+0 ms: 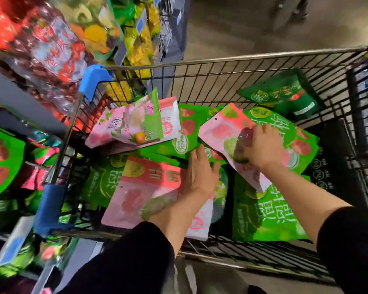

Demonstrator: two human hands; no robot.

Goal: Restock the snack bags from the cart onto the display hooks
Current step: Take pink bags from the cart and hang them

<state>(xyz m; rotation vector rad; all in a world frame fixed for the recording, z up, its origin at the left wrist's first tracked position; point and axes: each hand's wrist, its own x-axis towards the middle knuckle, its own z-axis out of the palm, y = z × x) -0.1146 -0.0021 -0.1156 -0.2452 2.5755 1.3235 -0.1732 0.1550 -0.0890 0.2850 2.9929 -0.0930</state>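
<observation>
Dim overhead store light, colours oversaturated. Heavy motion blur on shelf bags (41, 45) at left edge. Wide-angle bending of cart (232, 60) rim. Centre fairly sharp, floor (232, 24) murky.

Motion blur smears the hanging bags (49, 45) at left, and the right hand (263, 148) hides its fingertips against a pink bag (221, 132).

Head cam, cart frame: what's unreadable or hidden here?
- Display hooks: not visible, head view; hanging bags at left are motion-blurred.
- Left hand fingertips: tucked under green bags, grip unclear.
- Pink bag under right hand: print blurred.
- Cart right side: cut off by frame edge.
</observation>
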